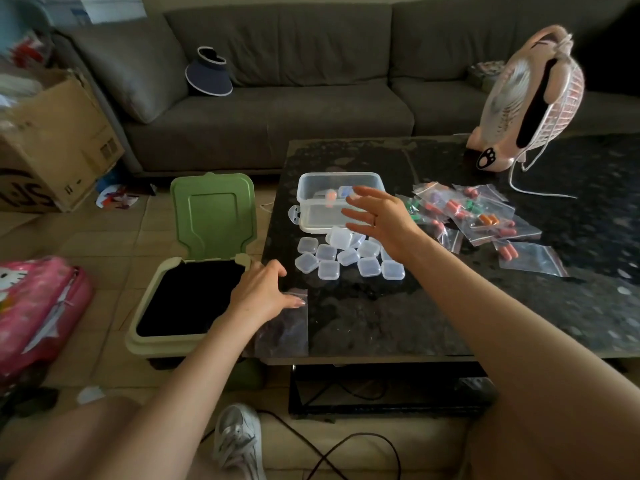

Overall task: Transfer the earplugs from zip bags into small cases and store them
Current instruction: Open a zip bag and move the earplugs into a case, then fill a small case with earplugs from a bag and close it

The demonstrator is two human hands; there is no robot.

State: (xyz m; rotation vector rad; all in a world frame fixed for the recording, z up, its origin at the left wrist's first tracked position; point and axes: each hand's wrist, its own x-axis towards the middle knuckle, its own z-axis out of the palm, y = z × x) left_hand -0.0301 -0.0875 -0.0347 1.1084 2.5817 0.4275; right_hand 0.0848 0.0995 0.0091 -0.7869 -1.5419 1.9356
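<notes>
empty zip bag (287,330) under the left hand (263,292), right hand (381,220) spread above the small cases (348,257).
the clear, flat bag lies at the near left corner of the dark marbled worktop (381,323), its lower edge overhanging; the left hand rests open over its top edge, thumb laid on the plastic, fingers reaching toward the open bin (166,346) beside the worktop. the right hand hovers open, fingers splayed, holding nothing, above the cluster of shut translucent cases and the near side of the clear storage box (304,192), which holds a few filled cases. just right of that hand lies a heap of zip bags with earplugs (485,220) in orange, red, green and purple. a pink fan (530,98) stands at the far right corner.
</notes>
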